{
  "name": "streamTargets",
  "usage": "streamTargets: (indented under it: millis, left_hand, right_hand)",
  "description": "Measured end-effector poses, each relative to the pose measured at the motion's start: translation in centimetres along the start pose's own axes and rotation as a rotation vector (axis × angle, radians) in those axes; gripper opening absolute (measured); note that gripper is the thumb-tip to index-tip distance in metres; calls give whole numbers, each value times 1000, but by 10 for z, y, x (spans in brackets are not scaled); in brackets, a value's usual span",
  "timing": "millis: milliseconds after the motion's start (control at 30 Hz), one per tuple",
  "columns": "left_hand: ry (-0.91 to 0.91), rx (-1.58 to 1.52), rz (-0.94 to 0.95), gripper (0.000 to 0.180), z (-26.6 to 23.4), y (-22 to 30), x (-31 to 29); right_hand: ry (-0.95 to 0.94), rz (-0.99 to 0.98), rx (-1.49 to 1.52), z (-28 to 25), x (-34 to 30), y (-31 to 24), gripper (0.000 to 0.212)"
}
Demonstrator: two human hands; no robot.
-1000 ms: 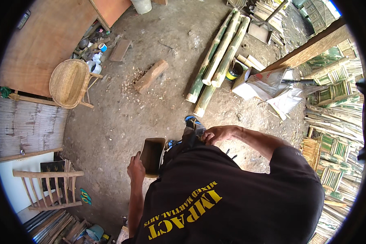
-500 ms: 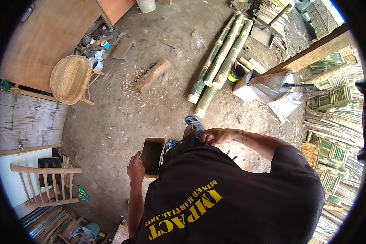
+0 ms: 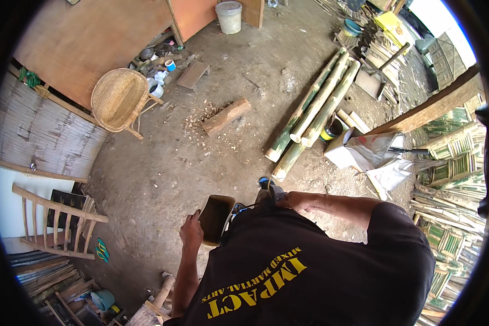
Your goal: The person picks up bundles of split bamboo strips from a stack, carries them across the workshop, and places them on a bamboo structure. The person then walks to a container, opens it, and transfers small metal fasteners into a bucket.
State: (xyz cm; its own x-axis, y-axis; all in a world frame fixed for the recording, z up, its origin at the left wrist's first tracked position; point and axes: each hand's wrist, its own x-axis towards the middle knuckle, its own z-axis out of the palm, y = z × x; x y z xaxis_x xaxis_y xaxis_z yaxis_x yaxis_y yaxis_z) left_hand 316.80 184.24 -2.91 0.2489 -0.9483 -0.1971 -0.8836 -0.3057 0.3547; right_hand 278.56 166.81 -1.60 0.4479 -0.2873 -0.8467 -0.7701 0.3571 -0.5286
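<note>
Flat dark board, long axis upright in left hand

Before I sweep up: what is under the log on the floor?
Pale wood chips lie scattered beside the log on the dirt floor. Whatever sits directly beneath it is covered.

Left hand gripping a dark flat board, right hand near blue shoe, dirt floor

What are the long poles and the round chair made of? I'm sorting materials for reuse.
The long poles look like raw bamboo: greenish-tan skin with ringed joints, unfinished. The round chair appears to be woven rattan or cane, its seat showing a fine pale weave; which fibre is unclear.
</note>
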Motion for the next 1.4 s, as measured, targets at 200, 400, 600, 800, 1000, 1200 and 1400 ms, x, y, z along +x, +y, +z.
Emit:
streamTargets:
  millis: [200,400,600,800,1000,1200,1400]
  left_hand:
    - [-45,19,-70,43,8,-8,-11]
    - [-66,10,-165,46,6,-12,-15]
    - [-69,77,-120,49,-2,-27,-23]
    - [57,81,-397,42,-5,-83,-46]
    - [314,181,-658,42,-63,-137,-53]
    - [462,271,-571,47,-180,-157,-10]
    - [692,334,-537,41,-279,-155,24]
  right_hand:
    - [215,36,379,-2,4,-1,28]
    - [616,275,939,-12,42,77,23]
    - [773,650,970,-14,36,273,27]
    - [853,526,301,-2,28,189,62]
    - [751,-202,-716,-29,30,-92,46]
    - [-83,-789,-976,142,74,-227,43]
    - [-875,-431,-820,260,94,-222,59]
